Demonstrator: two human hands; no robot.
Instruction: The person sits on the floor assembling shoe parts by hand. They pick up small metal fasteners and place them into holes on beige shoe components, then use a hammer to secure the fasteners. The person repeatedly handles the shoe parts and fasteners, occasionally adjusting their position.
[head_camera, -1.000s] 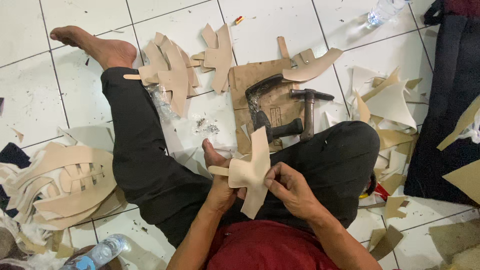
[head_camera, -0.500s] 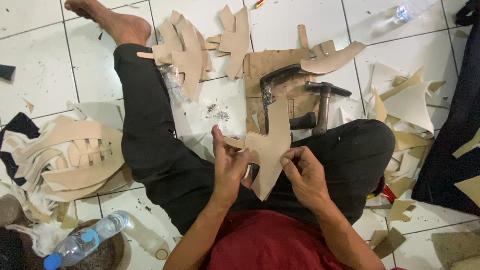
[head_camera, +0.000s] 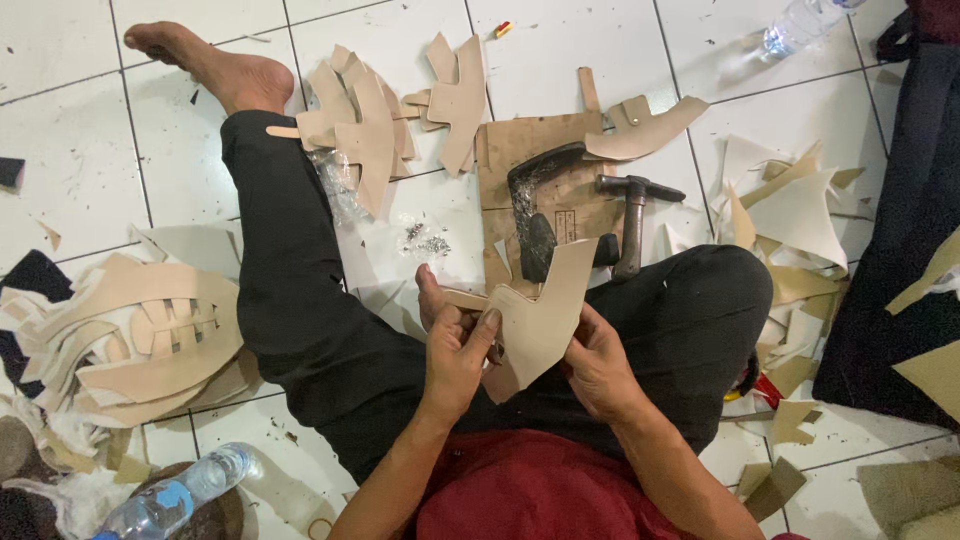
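- Light: bright, even, overhead; white floor tiles well above the grip reflect it without harsh glare.
- Shadows: soft and short, falling beneath the tan leather piece held between the left hand and right hand.
- Highlights: mild sheen on the plastic bottle far up and right of the grip; another bottle low left shows small glints.
- Dark areas: black trousers beside the grip lose fold detail.
- Sharpness: centre fairly crisp; fingers slightly soft.
- Edges: slight wide-angle bending of tile lines toward the corners.
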